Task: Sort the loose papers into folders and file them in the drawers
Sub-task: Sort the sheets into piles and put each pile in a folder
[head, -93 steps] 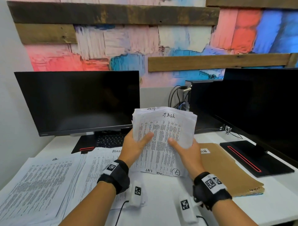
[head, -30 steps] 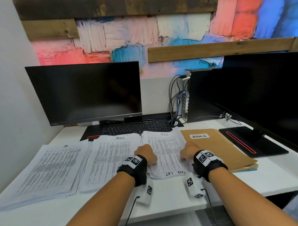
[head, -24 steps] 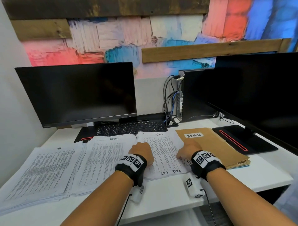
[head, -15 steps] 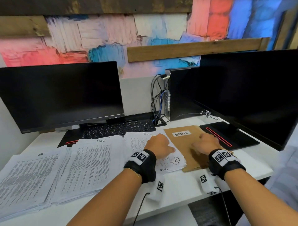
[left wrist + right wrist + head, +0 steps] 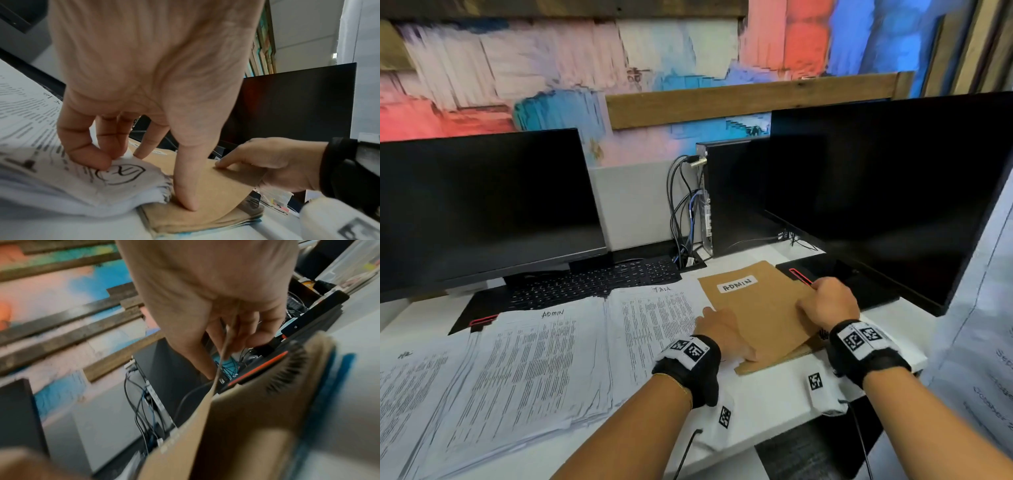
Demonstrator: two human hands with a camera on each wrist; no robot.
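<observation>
**Two hands at the ADMIN folder on a crowded desk**

Surroundings. A white desk [image 5: 763, 407] carries two dark monitors: the left monitor [image 5: 482, 205] stands behind a black keyboard [image 5: 592, 284], and the right monitor [image 5: 887, 192] stands on a black base with a red stripe [image 5: 800, 276]. Between them a small desktop computer [image 5: 729, 198] stands upright, with a bundle of cables [image 5: 681, 212] hanging just beside it. Three stacks of printed papers lie side by side on the desk: a far-left stack [image 5: 410, 394], a middle stack headed "ADMIN" [image 5: 534, 359], and a stack headed "TASK" [image 5: 654, 325]. The monitor base lies just beside the folder's far right edge, close to the right hand.

Task object. A brown folder labelled "ADMIN" [image 5: 753, 308] lies on top of further folders, just right of the TASK stack and touching it. Its front cover is raised along the right edge and bows upward.

Hands. The left hand [image 5: 722, 334] sits where stack and folder meet: its thumb [image 5: 185, 186] presses down on the folder's near left corner, while its curled fingers [image 5: 82, 146] rest on the corner of the TASK papers. The right hand [image 5: 828, 301] pinches the lifted right edge of the cover between thumb and fingers, seen edge-on in the right wrist view [image 5: 226, 340].
</observation>
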